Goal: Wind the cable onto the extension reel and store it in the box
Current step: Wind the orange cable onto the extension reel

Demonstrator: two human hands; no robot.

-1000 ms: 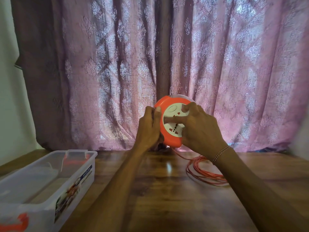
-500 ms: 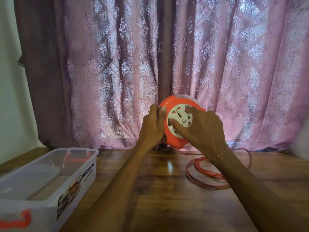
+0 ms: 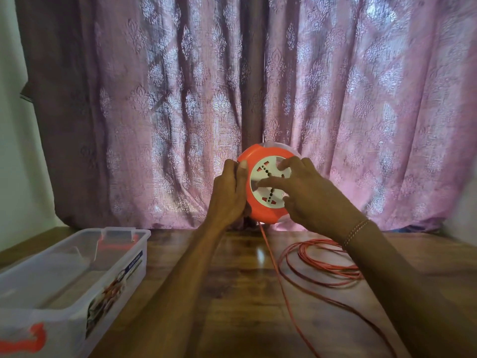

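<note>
An orange extension reel [image 3: 260, 213] with a white socket face is held upright above the table's far edge. My left hand [image 3: 228, 195] grips its left rim. The fingers of my right hand [image 3: 307, 196] are spread on the white socket face. An orange cable [image 3: 322, 267] hangs from the reel's bottom, lies in loose coils on the wooden table at the right and runs toward the near edge. The clear plastic box [image 3: 134, 257] with orange latches stands open at the left.
A pink patterned curtain [image 3: 335, 99] hangs right behind the reel. The wooden table [image 3: 232, 293] runs under both arms. A pale wall [image 3: 13, 151] shows at the far left.
My right hand has turned on the socket face, whose socket holes now sit at another angle. A straight stretch of cable now runs from the reel toward the near edge.
</note>
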